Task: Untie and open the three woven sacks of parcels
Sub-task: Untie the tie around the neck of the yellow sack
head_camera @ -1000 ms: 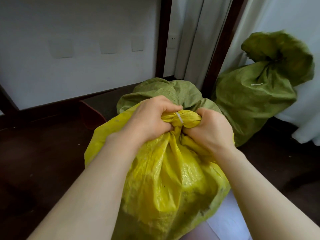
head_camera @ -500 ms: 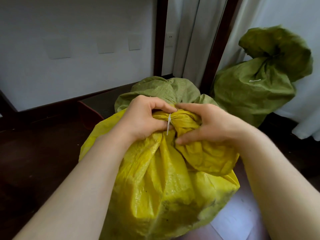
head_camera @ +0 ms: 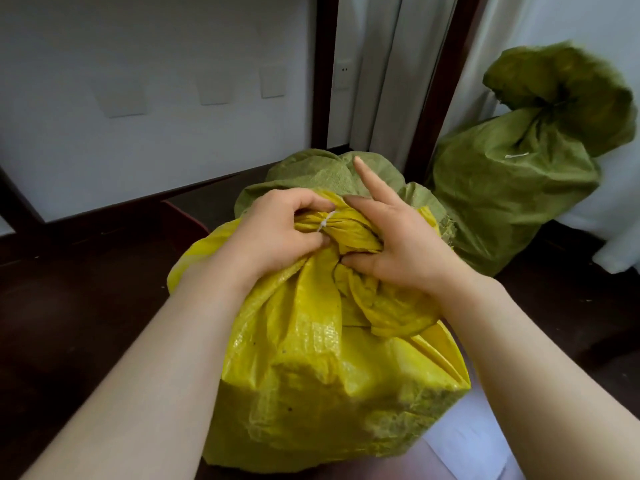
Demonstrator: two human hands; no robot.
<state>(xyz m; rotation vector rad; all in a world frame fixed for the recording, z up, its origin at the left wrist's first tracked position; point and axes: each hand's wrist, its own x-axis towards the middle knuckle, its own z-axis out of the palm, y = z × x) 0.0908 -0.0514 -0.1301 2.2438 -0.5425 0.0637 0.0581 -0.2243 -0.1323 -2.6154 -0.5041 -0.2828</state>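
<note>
The yellow sack [head_camera: 322,327] — soft, crinkly weave — is best gripped at its gathered neck, clamped by the left hand [head_camera: 277,237], the right hand [head_camera: 398,244] resting half-open beside the white tie [head_camera: 323,225].

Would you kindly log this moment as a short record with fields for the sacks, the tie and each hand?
Sack in work: yellow woven sack, neck bunched and tied
Tie: white tie around the neck, not yet undone
Left hand: clenched on the neck beside the tie
Right hand: fingers spread, resting on the bunched top
Other sacks: green sack behind; tied green sack at right
</note>
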